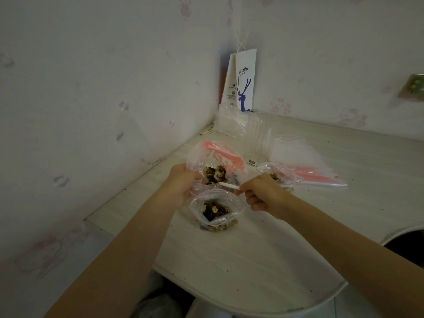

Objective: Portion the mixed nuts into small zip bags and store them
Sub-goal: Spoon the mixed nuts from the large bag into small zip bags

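Note:
A large clear bag of mixed nuts [216, 173] with pink print lies tilted on the white table [263, 260]. My left hand [181, 182] grips its left edge. In front of it stands a small zip bag [215, 208], open at the top and partly filled with nuts. My right hand [263, 195] pinches a white spoon [229, 186] whose handle points left toward the big bag's mouth. Another small filled zip bag [278, 174] lies just behind my right hand.
A stack of empty zip bags [305, 161] lies at the right rear. Crumpled clear wrapping [234, 122] and a white paper coffee bag [244, 81] fill the wall corner. The table's curved edge [252, 311] runs near me; a dark round opening [408, 244] shows at the right.

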